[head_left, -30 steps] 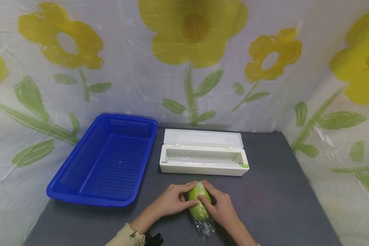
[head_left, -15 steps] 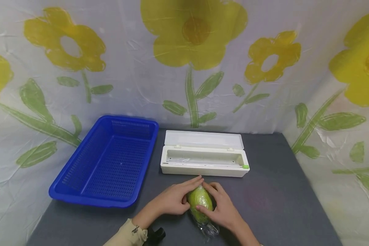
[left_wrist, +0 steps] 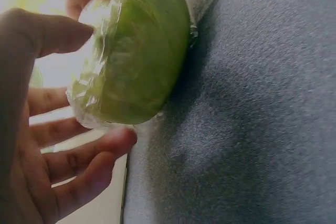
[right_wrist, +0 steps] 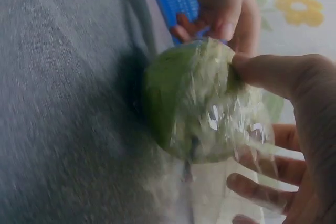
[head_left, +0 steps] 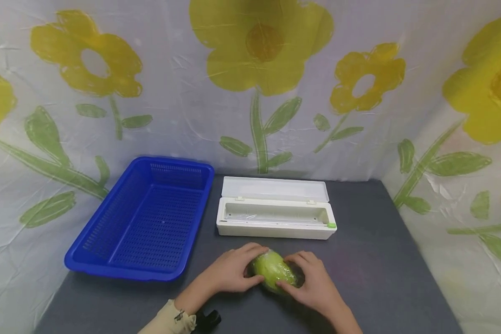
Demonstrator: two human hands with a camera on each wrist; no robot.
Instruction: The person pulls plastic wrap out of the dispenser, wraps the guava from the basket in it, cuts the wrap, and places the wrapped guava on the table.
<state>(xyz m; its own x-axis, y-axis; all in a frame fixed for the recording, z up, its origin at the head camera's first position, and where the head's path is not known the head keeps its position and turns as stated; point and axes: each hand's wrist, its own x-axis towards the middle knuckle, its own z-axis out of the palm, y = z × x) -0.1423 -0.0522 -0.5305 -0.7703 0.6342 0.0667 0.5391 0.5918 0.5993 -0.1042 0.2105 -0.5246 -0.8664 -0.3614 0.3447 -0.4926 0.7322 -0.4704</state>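
A green fruit [head_left: 273,269] in clear cling film lies slanted close over the dark table, between both hands; its exact kind is unclear. My left hand [head_left: 232,272] holds its left end, thumb on the near side and fingers at the far side. At the right end my right hand [head_left: 312,284] grips it, thumb and fingertips pressing on the film. Shiny creases run over the wrapped fruit [left_wrist: 147,59] in the left wrist view. In the right wrist view, loose, crumpled film [right_wrist: 241,116] gathers under the right thumb and fingers.
Behind the hands stands a white cling film box [head_left: 275,230], its lid [head_left: 275,189] folded back and film inside. A blue perforated basket [head_left: 123,273] sits to the left. A flower-printed sheet [head_left: 171,116] hangs behind the grey tabletop [head_left: 367,260].
The fruit has turned, its near end swinging right, from nearly upright in view to slanted. The loose film tail that trailed toward me is now hidden at the right hand.
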